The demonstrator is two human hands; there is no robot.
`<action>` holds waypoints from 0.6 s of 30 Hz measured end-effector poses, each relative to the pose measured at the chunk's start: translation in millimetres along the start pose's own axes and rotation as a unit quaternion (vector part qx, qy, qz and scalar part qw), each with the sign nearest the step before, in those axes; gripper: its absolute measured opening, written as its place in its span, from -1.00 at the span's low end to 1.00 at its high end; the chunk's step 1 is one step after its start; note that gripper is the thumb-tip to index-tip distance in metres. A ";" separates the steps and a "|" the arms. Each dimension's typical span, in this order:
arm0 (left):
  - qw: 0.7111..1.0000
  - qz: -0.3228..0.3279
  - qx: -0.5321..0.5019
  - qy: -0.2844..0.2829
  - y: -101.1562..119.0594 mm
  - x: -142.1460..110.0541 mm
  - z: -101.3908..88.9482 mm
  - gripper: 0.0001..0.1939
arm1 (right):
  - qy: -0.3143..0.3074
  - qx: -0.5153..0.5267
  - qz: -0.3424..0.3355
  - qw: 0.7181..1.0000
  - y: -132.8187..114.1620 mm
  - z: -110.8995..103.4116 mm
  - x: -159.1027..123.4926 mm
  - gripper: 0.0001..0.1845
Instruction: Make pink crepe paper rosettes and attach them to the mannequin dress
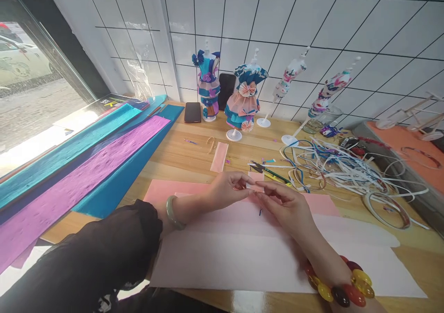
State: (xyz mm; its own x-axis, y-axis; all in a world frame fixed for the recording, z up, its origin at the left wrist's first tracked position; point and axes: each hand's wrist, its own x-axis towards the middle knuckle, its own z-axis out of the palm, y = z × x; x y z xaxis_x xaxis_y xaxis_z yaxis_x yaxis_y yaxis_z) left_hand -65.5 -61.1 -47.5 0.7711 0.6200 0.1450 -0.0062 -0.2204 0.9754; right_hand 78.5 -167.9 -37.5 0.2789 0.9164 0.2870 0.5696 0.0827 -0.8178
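Note:
Between both hands is a small piece of pale pink paper [255, 178], held above larger pink and white sheets [236, 257]. My left hand [227, 190] pinches its left side between thumb and fingers. At its right and lower edge, my right hand [284, 204] is closed in a pinch too. Fingertips hide part of the paper. Just beyond lies a yellow and black cutter [274, 173], partly behind the right hand. A pink paper strip [219, 157] rests flat on the table, ahead of the left hand.
Mini dress forms in paper outfits [243, 100] stand by the tiled wall, near a dark phone [193, 113]. Tangled paper strips [333, 160] and a tape roll [386, 210] lie right. Purple crepe paper [104, 183] and blue sheets cover the left. An orange-topped ledge [412, 151] borders the right.

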 end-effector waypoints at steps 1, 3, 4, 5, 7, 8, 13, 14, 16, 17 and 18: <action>1.000 0.002 -0.006 -0.001 0.1 0.0 0.3 -0.79 | -0.002 0.007 0.005 1.000 -0.3 -0.1 0.0 -0.78; 1.000 0.005 -0.015 -0.002 0.1 -0.1 0.6 -0.80 | -0.004 0.019 0.018 1.000 -0.8 -0.1 -0.2 -0.80; 1.000 0.005 -0.018 -0.002 0.1 -0.1 0.6 -0.80 | -0.004 0.025 0.026 0.999 -0.9 -0.1 -0.3 -0.80; 1.000 0.004 -0.018 -0.003 0.2 -0.1 0.5 -0.80 | -0.003 0.030 0.034 0.999 -1.0 -0.1 -0.3 -0.81; 1.000 0.002 -0.018 -0.005 0.7 -0.1 0.2 -0.79 | -0.001 0.041 0.049 0.998 -1.1 0.0 -0.4 -0.82; 1.000 0.001 -0.019 -0.006 1.1 -0.1 0.0 -0.79 | -0.003 0.045 0.054 0.998 -1.0 0.2 -0.4 -0.83; 1.000 -0.005 -0.022 -0.010 2.8 0.1 -0.2 -0.81 | -0.011 0.039 0.072 0.997 0.4 0.7 -0.4 -0.80; 1.000 -0.004 -0.021 -0.011 2.6 0.2 -0.1 -0.81 | -0.009 0.035 0.075 0.996 1.1 0.8 -0.6 -0.79; 1.000 -0.002 -0.012 -0.007 1.9 0.4 0.2 -0.81 | -0.006 0.035 0.081 0.996 2.8 1.0 -1.0 -0.76; 1.000 -0.001 -0.006 -0.004 1.6 0.4 0.4 -0.80 | -0.005 0.036 0.084 0.996 3.6 1.2 -1.2 -0.75; 1.000 0.000 0.000 -0.002 1.4 0.3 0.5 -0.81 | -0.005 0.037 0.088 0.995 4.2 1.3 -1.4 -0.74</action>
State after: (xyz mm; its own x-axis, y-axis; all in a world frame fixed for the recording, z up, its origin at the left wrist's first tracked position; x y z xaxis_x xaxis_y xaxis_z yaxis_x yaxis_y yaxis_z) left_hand -65.0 -61.6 -46.2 0.7732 0.6174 0.1446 -0.0068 -0.2201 0.9755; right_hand 79.5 -168.3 -41.9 0.3606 0.9233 0.1320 0.4546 -0.0504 -0.8893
